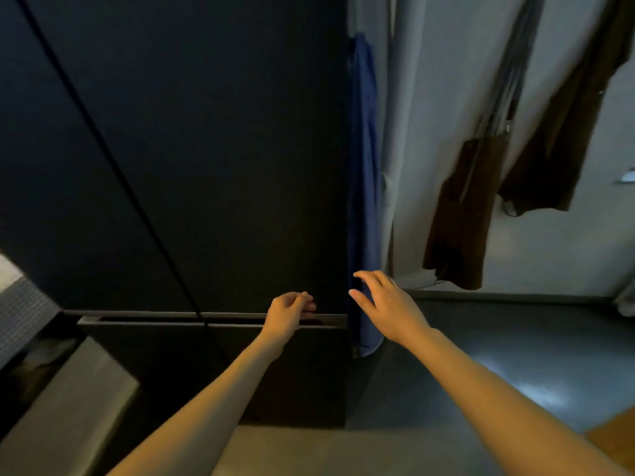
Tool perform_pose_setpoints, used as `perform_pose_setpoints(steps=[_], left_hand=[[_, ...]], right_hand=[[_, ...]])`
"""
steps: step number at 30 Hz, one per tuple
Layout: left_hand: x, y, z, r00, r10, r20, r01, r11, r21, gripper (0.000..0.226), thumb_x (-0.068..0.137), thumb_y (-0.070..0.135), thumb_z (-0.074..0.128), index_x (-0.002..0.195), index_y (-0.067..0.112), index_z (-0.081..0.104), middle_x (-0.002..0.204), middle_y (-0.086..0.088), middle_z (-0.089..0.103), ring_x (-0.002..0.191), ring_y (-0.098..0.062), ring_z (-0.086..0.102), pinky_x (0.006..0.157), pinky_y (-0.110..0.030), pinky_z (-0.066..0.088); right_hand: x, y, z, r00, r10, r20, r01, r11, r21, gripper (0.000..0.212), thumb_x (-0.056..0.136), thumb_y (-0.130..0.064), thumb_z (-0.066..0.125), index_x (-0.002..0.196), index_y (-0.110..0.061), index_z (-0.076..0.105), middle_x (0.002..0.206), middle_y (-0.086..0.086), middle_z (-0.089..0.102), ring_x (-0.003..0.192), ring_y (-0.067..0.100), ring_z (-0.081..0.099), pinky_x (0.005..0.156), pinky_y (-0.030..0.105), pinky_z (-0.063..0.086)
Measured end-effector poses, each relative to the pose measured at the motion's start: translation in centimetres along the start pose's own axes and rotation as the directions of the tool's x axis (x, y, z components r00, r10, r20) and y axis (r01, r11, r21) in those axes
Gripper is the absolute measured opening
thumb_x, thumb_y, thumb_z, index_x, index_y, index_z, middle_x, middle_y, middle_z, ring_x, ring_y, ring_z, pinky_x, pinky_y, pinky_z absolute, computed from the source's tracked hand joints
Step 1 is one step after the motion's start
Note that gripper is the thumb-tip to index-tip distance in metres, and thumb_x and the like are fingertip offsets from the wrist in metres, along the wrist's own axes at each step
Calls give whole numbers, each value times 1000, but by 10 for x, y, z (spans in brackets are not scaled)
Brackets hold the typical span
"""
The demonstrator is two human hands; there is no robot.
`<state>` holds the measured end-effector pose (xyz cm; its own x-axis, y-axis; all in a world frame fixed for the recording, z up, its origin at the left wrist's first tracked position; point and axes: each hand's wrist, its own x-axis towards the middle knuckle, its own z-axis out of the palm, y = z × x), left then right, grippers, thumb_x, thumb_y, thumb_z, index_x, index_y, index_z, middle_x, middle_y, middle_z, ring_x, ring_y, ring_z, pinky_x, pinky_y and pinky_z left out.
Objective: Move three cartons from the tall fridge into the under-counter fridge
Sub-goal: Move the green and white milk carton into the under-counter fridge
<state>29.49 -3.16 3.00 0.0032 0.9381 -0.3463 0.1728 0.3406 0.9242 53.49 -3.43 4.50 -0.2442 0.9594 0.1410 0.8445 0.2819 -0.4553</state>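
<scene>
**Two bare hands at the closed doors of a tall black fridge**

The left hand (290, 312) sits just below centre, at about 6 o'clock from the middle of the view. Its fingers (304, 300) are curled into the horizontal handle groove (206, 319) that runs between the upper and lower doors, gripping the bottom edge of the upper right door. The right hand (381, 304) floats a little to the right, at roughly 4 o'clock, loosely spread with thumb and fingers gently bent, holding nothing. Its fingertips are near the fridge's right edge; whether they touch it cannot be told. The two hands are apart, with a clear gap between them.

The tall fridge (206, 149) fills the left and centre of the view: flat, matte black panels, split by a thin dark seam (103, 149) slanting from 11 o'clock down to 6 o'clock. All doors look closed, so no cartons are in view.

A dark blue cloth (364, 201) hangs in a long fold along the fridge's right edge. To the right is open room: a smooth, dark grey floor (515, 355) with a soft sheen, and a pale wall (446, 63). Brown garments (460, 214) hang at 2 to 3 o'clock. At 8 o'clock a pale, flat-topped counter (79, 400) juts in beside the fridge.
</scene>
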Motion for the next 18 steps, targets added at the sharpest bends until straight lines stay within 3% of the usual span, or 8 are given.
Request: perform_pose_setpoints(steps=[4,9,14,18], left_hand=[[2,-22,-58,976,-177,-126,122,927,-354,25,105,36,53,112,20,71,98,1,81,93,-14,78,76,-36,51],[17,-51,-134,928,-363,-83,179,630,-755,34,106,41,49,116,18,71,101,-2,81,104,-20,74,94,-41,51],[28,-80,-192,900,-436,-7,144,314,-938,37,107,43,45,119,17,68,111,-5,77,103,-21,72,79,-40,54],[45,-101,-218,872,-489,19,150,229,-962,36,107,40,46,121,15,67,107,-7,76,98,-22,73,82,-41,53]], right_hand=[[27,-61,16,997,-71,15,72,997,-38,56,103,-57,36,151,-28,35,147,-4,45,133,17,49,102,41,50],[72,-142,44,992,-120,42,123,987,-99,54,104,-54,39,152,-30,34,148,-3,45,134,16,49,100,36,51],[115,-215,79,984,-177,37,180,977,-111,53,104,-55,39,151,-32,34,147,-5,46,131,13,51,97,29,49],[144,-253,97,975,-217,56,222,970,-96,52,104,-55,40,150,-32,36,143,-5,50,128,13,53,96,28,47]])
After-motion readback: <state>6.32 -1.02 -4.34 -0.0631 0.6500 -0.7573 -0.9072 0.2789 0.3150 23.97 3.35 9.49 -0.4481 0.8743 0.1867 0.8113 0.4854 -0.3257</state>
